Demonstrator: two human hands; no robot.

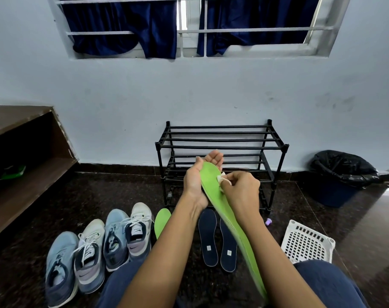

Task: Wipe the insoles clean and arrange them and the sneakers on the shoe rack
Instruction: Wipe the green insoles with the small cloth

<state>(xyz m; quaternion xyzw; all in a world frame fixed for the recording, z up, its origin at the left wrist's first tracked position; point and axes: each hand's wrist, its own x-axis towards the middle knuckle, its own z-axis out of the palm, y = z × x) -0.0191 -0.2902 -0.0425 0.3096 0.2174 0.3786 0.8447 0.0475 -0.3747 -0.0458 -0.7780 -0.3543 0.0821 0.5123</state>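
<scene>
view: head, looking down past both forearms at the floor point(122, 190) by a pale wall
held insole: 1 green insole point(224, 210), up off the floor, toe end toward the rack, heel end running down toward the lap
left hand: left hand point(195, 181) grips the toe end of the held insole; thumb on the near side, fingers point(215, 157) curled round behind it
right hand: right hand point(242, 190) pinches a white cloth point(221, 177) in bunched fingers, pressed on the insole's right edge
cloth count: 1, small and wadded
insoles on floor: 3 in all; 1 green floor insole point(162, 221), partly behind the left forearm, plus 2 navy insoles point(208, 236) side by side between the forearms, each with a small pale square at the heel
insole total: 4 (2 green, 2 navy)
sneakers: 4 in a row on the floor at lower left, toes toward the camera; from left: blue sneaker point(60, 267), white laced sneaker point(90, 254), second blue sneaker point(115, 238), second white sneaker point(139, 230); neighbours touching
shoe rack: 1 black shoe rack point(220, 140) against the wall behind the hands, 2 barred tiers visible
basket: 1 white perforated basket point(307, 243), on the floor at right, by the right knee
bin: 1 bin point(342, 176) with a black liner, far right by the wall
small item: 1 purple piece point(268, 222) on the floor near the rack's right foot; cannot tell what it is
wooden shelf: 1 wooden shelf point(29, 165) at left, with 1 green packet point(13, 172) inside
curtains: 2 dark blue curtains point(127, 25) behind window bars
</scene>
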